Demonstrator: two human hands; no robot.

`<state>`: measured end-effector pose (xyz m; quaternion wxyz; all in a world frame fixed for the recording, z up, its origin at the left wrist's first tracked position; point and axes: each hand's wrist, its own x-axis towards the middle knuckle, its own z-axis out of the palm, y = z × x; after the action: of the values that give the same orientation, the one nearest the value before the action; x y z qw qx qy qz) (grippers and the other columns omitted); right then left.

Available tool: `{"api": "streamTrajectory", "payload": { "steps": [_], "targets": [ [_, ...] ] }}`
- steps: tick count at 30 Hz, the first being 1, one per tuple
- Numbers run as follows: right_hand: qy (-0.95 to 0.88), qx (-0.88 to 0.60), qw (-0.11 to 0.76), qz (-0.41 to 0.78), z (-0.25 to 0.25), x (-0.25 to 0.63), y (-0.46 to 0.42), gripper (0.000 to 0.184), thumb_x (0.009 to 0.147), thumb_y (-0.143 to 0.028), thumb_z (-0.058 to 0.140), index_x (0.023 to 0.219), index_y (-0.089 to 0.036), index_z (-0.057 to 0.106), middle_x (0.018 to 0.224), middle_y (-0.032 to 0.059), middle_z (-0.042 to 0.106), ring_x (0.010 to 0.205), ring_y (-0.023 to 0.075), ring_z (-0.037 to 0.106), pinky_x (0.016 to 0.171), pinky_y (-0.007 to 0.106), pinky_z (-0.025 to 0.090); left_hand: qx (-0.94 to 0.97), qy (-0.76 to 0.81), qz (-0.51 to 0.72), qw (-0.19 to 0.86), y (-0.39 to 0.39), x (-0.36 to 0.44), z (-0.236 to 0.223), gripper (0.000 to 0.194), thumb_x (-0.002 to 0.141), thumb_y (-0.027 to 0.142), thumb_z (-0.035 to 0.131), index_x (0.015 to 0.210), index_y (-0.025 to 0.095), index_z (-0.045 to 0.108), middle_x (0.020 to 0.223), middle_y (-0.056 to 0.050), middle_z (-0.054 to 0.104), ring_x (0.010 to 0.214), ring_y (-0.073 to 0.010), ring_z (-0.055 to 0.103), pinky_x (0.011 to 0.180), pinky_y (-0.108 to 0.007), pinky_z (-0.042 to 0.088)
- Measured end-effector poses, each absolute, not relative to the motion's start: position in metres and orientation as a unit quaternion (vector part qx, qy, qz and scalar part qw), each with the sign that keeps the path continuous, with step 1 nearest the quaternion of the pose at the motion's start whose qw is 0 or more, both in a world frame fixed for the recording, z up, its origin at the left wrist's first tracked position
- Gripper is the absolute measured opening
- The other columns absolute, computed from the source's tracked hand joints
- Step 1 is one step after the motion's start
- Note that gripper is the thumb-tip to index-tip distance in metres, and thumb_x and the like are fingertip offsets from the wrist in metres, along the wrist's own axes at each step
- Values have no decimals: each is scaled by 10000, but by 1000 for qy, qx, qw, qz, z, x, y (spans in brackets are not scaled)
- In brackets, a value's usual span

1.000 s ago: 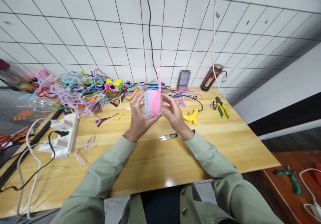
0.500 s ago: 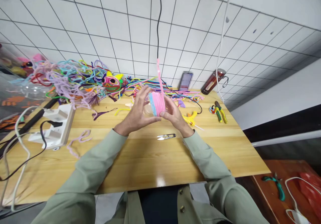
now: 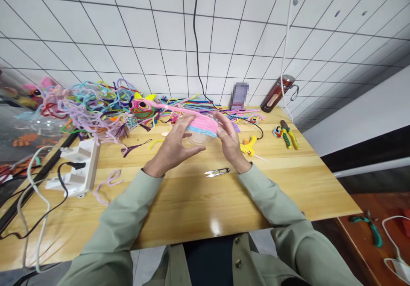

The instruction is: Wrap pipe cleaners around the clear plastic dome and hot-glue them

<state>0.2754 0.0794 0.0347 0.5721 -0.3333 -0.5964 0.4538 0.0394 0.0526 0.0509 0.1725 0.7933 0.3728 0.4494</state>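
Note:
Between my hands is a clear plastic piece wrapped in pink and blue pipe cleaners [image 3: 203,122], held above the table. It lies tilted, with the pink rows above, a blue band below them and bare clear plastic at the bottom. My left hand [image 3: 173,147] grips its left side, thumb apart below it. Around the right side, my right hand [image 3: 229,143] holds it with thumb and fingers. A loose pink pipe cleaner end [image 3: 166,106] runs off to the upper left. Below the hands, small thread snips [image 3: 217,172] lie on the table.
At the back left is a tangled heap of pipe cleaners [image 3: 80,106]. A white power strip [image 3: 83,166] stands left. To the right are a yellow glue gun [image 3: 248,145], pliers [image 3: 289,135], a red-brown flask [image 3: 278,93] and a phone [image 3: 239,95]. A black cord [image 3: 197,42] hangs down the wall.
My hands have turned the wrapped piece, so its blue band now faces down instead of left. The loose pink end has swung from upright to the left. The view has shifted slightly.

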Motion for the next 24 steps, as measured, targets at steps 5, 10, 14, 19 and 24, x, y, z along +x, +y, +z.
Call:
{"api": "streamTrajectory", "payload": {
  "steps": [5, 10, 14, 19, 24],
  "targets": [
    [-683, -368, 556, 298, 41, 270, 57, 783, 1085, -792, 591, 1719, -334, 551, 1831, 102, 528, 1715, 347, 489, 1400, 599, 463, 778, 370, 507, -6, 55, 53, 37, 937, 976, 526, 916, 1746, 334, 416, 1642, -182, 620, 1582, -387, 601, 1257, -591, 614],
    [-739, -371, 529, 191, 44, 266, 46, 664, 1170, -670, 498, 1765, -374, 505, 1825, 76, 544, 1748, 329, 453, 1426, 625, 428, 758, 382, 525, -63, 54, 62, 27, 951, 1004, 550, 873, 1761, 315, 347, 1594, -201, 631, 1529, -378, 633, 1258, -577, 592],
    [-740, -345, 557, 150, 36, 262, 47, 596, 1202, -547, 508, 1782, -416, 468, 1839, 45, 530, 1743, 295, 467, 1455, 587, 393, 734, 374, 560, -86, 52, 69, 23, 890, 1014, 572, 848, 1743, 291, 423, 1541, -199, 646, 1502, -372, 642, 1247, -560, 591],
    [-729, -367, 555, 160, 28, 258, 46, 625, 1204, -592, 444, 1791, -377, 462, 1825, 70, 544, 1756, 305, 445, 1464, 606, 372, 730, 371, 570, -66, 49, 75, 21, 841, 1033, 532, 844, 1740, 320, 443, 1652, -209, 583, 1596, -393, 578, 1309, -589, 524],
    [-724, -378, 548, 179, 33, 261, 45, 689, 1180, -679, 406, 1802, -382, 436, 1811, 71, 556, 1752, 330, 443, 1466, 637, 358, 726, 385, 565, 75, 38, 76, 25, 951, 1035, 721, 756, 1785, 306, 344, 1826, -227, 415, 1780, -416, 354, 1390, -626, 442]
  ]
}}
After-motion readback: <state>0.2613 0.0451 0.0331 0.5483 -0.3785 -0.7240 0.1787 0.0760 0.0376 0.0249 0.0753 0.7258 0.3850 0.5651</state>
